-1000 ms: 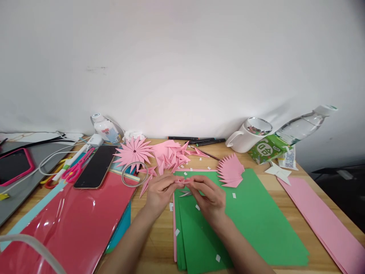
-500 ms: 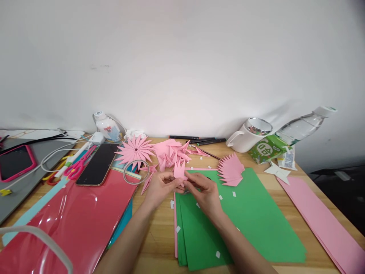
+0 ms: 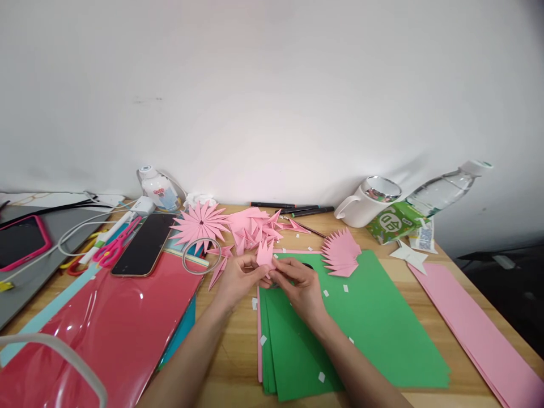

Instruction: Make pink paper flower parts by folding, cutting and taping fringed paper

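Note:
Between my two hands is a small folded pink paper piece (image 3: 265,255) with several points standing up. My left hand (image 3: 240,279) pinches it from the left, and the fingers of my right hand (image 3: 300,282) close on its lower right side. Just behind lies a heap of folded pink paper pieces (image 3: 255,224). A round pink paper star (image 3: 201,222) with a small centre hole rests to the left of the heap. On the right, a pleated pink paper fan (image 3: 341,253) overlaps the green paper stack (image 3: 382,323) under my right forearm.
A roll of tape (image 3: 184,262) lies left of my hands, near a phone (image 3: 142,246), pink scissors (image 3: 115,243) and red paper in a clear sleeve (image 3: 106,317). Behind stand a white bottle (image 3: 159,190) and a mug (image 3: 361,207). Pink strips (image 3: 471,323) lie at right.
The view has shifted slightly, so most things sit a little further left. Both hands keep hold of the folded pink paper piece, with hardly any change in their grip.

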Tool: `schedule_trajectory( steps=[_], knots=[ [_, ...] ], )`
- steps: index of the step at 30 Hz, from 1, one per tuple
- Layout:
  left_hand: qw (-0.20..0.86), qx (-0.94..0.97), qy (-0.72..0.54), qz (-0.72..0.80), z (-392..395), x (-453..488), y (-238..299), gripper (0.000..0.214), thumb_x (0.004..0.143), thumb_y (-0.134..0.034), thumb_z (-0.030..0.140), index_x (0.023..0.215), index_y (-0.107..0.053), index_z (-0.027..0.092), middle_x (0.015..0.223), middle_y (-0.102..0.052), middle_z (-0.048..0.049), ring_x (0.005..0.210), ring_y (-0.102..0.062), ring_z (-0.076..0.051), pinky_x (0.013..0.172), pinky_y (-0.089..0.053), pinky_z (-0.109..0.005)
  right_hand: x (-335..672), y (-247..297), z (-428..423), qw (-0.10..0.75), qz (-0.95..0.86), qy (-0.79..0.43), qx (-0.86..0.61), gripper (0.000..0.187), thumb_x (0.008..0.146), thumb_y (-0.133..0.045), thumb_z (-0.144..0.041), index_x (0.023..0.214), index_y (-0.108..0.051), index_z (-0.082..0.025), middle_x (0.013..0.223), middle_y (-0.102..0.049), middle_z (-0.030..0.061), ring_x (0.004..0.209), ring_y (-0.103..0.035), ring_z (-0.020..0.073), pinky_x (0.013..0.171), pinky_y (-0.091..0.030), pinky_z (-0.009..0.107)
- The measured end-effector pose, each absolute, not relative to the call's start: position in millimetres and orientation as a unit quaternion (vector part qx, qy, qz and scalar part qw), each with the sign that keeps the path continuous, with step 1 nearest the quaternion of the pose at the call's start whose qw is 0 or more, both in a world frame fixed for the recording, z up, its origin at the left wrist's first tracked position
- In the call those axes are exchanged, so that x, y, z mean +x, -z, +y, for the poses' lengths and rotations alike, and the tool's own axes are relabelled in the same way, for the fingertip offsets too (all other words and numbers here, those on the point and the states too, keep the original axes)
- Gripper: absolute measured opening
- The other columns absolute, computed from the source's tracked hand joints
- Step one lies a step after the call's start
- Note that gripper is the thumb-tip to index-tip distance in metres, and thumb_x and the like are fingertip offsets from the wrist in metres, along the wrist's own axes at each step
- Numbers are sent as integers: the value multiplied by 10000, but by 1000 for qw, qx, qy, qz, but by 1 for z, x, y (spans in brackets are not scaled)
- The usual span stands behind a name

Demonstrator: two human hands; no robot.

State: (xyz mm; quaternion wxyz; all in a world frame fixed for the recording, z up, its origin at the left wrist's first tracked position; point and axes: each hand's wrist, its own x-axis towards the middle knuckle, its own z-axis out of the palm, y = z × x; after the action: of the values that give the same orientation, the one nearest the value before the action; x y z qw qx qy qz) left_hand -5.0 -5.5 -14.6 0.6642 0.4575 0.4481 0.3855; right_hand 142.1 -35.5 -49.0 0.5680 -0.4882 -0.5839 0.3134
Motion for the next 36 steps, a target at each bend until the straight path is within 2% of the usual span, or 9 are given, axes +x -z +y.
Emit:
schedule_trajectory(
  steps=[4,10,12,16,21,25,29,33,36],
  knots=[
    [690,428,-389,435,-5,-4,20,437,554,-847,450,783,-708,104,764,-722,-71,654,-683,-184,647,-610,-345,139,52,-36,578,-563,-318,-497,222,773,-692,-216,974,-776,-254,799,-724,50,666,-650,166,560,-545,272],
    [684,418,-409,436,-5,-3,23,433,576,-836,453,798,-703,106,732,-720,-64,649,-683,-187,622,-599,-327,142,47,-31,545,-609,-315,-483,211,816,-654,-264,993,-764,-230,830,-725,61,685,-666,164,556,-553,262],
    [672,419,-423,441,-4,-3,21,408,594,-825,456,777,-680,121,710,-711,-43,655,-693,-192,663,-601,-344,156,41,-20,499,-641,-282,-511,192,839,-624,-259,967,-759,-208,878,-734,73,737,-683,173,603,-561,269],
    [662,420,-443,436,-3,-6,16,406,622,-800,488,764,-618,154,738,-729,-48,727,-723,-222,713,-593,-354,191,32,19,317,-676,-47,-664,234,866,-537,-194,1011,-717,-160,932,-715,101,676,-668,177,635,-535,301],
    [669,424,-427,437,-1,-10,14,456,643,-768,531,794,-547,162,805,-753,-98,653,-726,-230,623,-583,-339,200,31,57,231,-682,4,-694,264,861,-557,-174,1098,-672,-154,1016,-694,140,798,-671,240,637,-468,303],
    [670,419,-434,433,1,-12,16,479,630,-775,535,792,-534,154,801,-753,-109,649,-725,-231,612,-578,-334,196,32,53,216,-679,11,-702,200,884,-531,-205,969,-708,-169,911,-714,114,743,-665,222,594,-423,280],
    [692,411,-430,410,1,-12,16,437,663,-774,493,817,-572,137,827,-751,-114,672,-723,-221,654,-582,-343,203,34,35,240,-674,8,-698,260,898,-470,-206,998,-709,-187,918,-730,87,738,-670,207,596,-442,282],
    [697,417,-425,399,-1,-9,16,428,677,-773,478,845,-606,121,798,-740,-101,646,-713,-208,636,-575,-328,205,37,29,261,-673,-10,-691,291,882,-478,-170,1071,-698,-176,1072,-703,105,705,-668,191,581,-464,289],
    [697,419,-422,401,-1,-10,17,426,670,-780,473,837,-610,119,796,-738,-97,642,-709,-201,627,-570,-317,201,35,35,215,-715,-15,-665,355,866,-471,-98,1119,-693,-210,1202,-640,120,862,-668,218,641,-487,290]
  ],
)
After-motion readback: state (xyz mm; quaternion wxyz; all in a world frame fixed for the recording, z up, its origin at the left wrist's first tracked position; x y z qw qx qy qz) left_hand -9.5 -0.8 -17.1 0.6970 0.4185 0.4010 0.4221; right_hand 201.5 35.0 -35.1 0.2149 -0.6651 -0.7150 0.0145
